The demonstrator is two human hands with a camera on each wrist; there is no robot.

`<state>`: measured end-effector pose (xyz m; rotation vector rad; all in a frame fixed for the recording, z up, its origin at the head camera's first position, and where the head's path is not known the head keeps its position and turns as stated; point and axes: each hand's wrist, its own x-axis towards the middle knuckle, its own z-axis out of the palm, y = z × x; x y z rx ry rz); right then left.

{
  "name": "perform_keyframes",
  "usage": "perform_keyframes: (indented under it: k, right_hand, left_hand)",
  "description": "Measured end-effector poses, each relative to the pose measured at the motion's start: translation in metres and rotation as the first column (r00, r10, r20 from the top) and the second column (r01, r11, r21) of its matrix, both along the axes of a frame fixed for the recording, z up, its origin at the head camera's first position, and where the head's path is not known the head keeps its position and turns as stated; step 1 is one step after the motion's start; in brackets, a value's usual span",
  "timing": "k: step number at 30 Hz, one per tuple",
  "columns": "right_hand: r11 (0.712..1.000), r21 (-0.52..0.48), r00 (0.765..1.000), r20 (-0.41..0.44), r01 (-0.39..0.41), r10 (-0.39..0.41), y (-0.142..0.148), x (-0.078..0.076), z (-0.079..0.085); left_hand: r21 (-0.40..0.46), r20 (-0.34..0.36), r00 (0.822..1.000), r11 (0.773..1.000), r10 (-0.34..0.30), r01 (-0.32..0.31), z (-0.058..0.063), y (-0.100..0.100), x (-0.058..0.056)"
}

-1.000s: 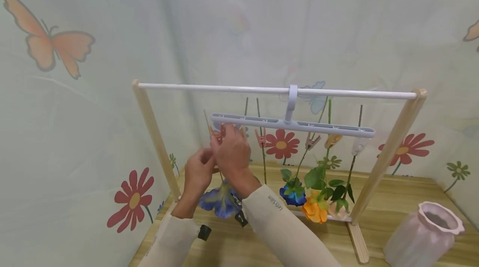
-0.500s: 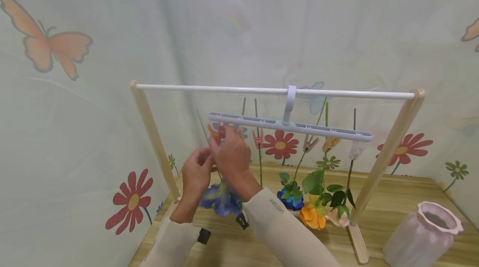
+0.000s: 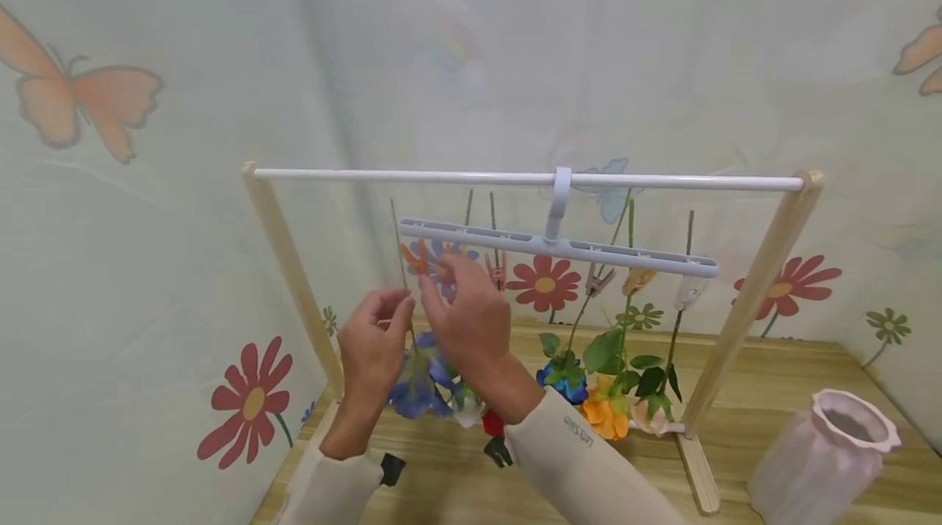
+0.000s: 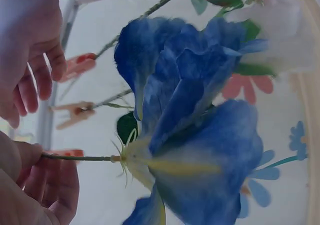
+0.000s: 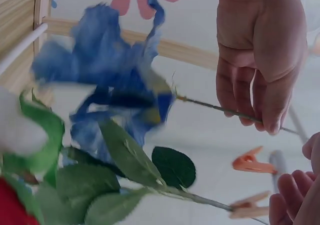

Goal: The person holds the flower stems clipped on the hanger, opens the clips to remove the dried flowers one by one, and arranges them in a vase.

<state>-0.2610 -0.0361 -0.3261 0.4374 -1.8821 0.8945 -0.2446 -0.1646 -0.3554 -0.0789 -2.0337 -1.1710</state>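
My left hand (image 3: 374, 345) pinches the thin stem (image 4: 90, 158) of a blue artificial iris (image 4: 195, 140) between thumb and finger. The flower hangs head down, and its stem rises past the left end of the grey clip hanger (image 3: 493, 235). An orange clothespin (image 3: 417, 258) dangles from that end, with the stem beside it and apart from its jaws. Just right of the clothespin is my right hand (image 3: 474, 316), fingers loosely bent and holding nothing. In the right wrist view the orange clip (image 5: 254, 163) hangs by itself, its jaws gripping nothing.
The hanger hooks over the white rod (image 3: 405, 177) of a wooden stand. Other flowers hang head down from its clips, among them an orange one (image 3: 607, 415), a dark blue rose (image 3: 565, 378) and a red one (image 3: 493, 424). A pink vase (image 3: 817, 459) stands at the right.
My right hand has let go of the orange clothespin and drawn back to the right. My left hand has moved the iris stem slightly left, away from the clip.
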Motion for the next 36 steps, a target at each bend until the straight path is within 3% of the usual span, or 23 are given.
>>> perform_keyframes:
  k: [4, 8, 14, 19, 22, 26, 32, 36]
  right_hand:
    - [0.998, 0.025, 0.997, -0.062, -0.051, 0.052, 0.017, 0.012, 0.002]
    - [0.996, 0.068, 0.99, -0.123, -0.055, 0.063, 0.036, 0.02, 0.004]
    - [0.987, 0.158, 0.974, -0.223, -0.012, 0.047, 0.064, 0.025, 0.0]
    - [0.938, 0.347, 0.924, -0.366, 0.025, 0.111, 0.086, 0.029, -0.014]
    - [0.894, 0.444, 0.918, -0.378, 0.063, 0.123, 0.096, 0.032, -0.02]
    - [0.85, 0.52, 0.936, -0.334, 0.084, 0.111, 0.104, 0.036, -0.027]
    - [0.828, 0.554, 0.953, -0.289, 0.089, 0.091, 0.112, 0.038, -0.035]
    - [0.816, 0.567, 0.954, -0.29, 0.11, 0.073, 0.116, 0.038, -0.04]
  left_hand:
    - [-0.14, -0.054, 0.998, 0.99, -0.013, 0.005, 0.01, 0.006, 0.009]
    - [-0.281, -0.07, 0.996, 0.959, -0.064, 0.042, 0.018, 0.015, 0.016]
    - [-0.468, -0.089, 0.985, 0.879, -0.145, 0.087, 0.019, 0.027, 0.02]
    - [-0.601, -0.089, 0.976, 0.793, -0.197, 0.105, 0.016, 0.038, 0.025]
    - [-0.645, -0.084, 0.97, 0.754, -0.229, 0.123, 0.016, 0.045, 0.028]
    - [-0.672, -0.076, 0.963, 0.727, -0.258, 0.141, 0.015, 0.053, 0.029]
    - [-0.68, -0.012, 0.967, 0.71, -0.255, 0.18, 0.013, 0.062, 0.031]
    - [-0.702, 0.034, 0.968, 0.684, -0.248, 0.2, 0.009, 0.067, 0.033]
